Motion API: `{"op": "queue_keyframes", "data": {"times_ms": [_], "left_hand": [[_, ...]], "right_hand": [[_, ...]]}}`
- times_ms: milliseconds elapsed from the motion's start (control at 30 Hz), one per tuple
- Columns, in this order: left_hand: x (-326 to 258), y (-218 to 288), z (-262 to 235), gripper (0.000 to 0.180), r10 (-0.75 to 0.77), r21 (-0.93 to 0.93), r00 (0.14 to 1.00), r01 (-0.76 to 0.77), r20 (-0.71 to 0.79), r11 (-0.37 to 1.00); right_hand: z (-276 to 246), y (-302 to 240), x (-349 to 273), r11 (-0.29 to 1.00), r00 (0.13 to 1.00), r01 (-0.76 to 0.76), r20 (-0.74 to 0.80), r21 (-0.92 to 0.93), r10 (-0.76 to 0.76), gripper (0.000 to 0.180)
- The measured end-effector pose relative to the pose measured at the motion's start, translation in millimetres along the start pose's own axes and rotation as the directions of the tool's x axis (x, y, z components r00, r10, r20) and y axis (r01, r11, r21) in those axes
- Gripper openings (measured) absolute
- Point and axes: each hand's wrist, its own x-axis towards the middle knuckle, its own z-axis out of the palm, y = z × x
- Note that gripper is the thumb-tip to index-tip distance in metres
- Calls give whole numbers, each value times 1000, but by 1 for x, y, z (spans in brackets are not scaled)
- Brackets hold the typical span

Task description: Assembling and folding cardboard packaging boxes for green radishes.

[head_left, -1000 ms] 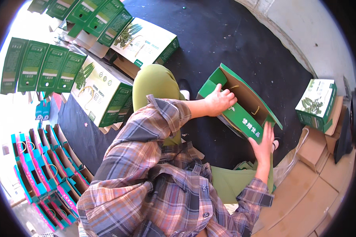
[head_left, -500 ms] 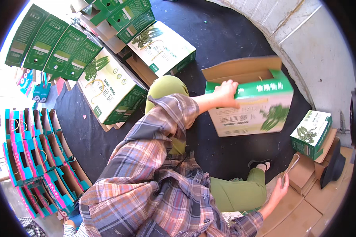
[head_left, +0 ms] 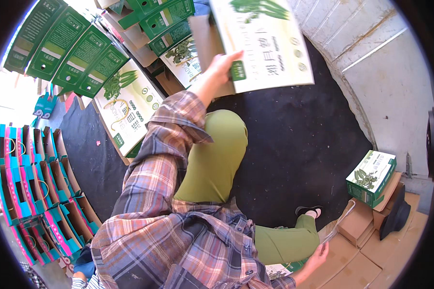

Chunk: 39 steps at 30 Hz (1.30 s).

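Note:
My left hand (head_left: 221, 71) is closed on the edge of a white and green cardboard carton (head_left: 275, 53), which is tilted and raised at the upper middle. Leafy vegetables are printed on its face, and a bare brown flap shows beside my wrist. Low on the right, my right hand (head_left: 316, 258) has its fingers closed around the end of a thin pale cord (head_left: 345, 214). The cord runs up toward the brown boxes. Under my right forearm lies another printed carton (head_left: 277, 270), mostly hidden by my clothes.
Similar white cartons (head_left: 125, 113) stand at the left, beside stacked green cartons (head_left: 72, 53). Teal and pink open boxes (head_left: 31, 183) are piled at the far left. A small green box (head_left: 371, 176) rests on brown cardboard boxes (head_left: 354, 224) near the pale wall (head_left: 390, 82). Black sheeting (head_left: 284, 159) covers the floor.
My left hand has carried the carton from the right up to the upper middle, turning it and partly covering the cartons there. My right hand has moved down and left, still with the cord.

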Motion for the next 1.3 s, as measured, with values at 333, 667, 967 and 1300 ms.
{"op": "queue_keyframes", "data": {"times_ms": [333,667,967,1300], "left_hand": [[51,-82,-170,45,-53,-384,937,-89,-344,919],[85,-69,-214,47,-72,-251,941,-14,-330,968],[74,-69,-212,46,-68,-227,952,-2,-299,974],[74,-66,-206,58,-147,-95,932,122,-332,988]], "right_hand": [[27,-6,-9,992,992,-98,-76,79,104,46],[39,-24,-9,995,987,-97,-126,29,99,47],[35,-13,-8,991,978,-122,-162,62,131,46],[39,-22,-11,984,964,-144,-208,108,164,41]]}}
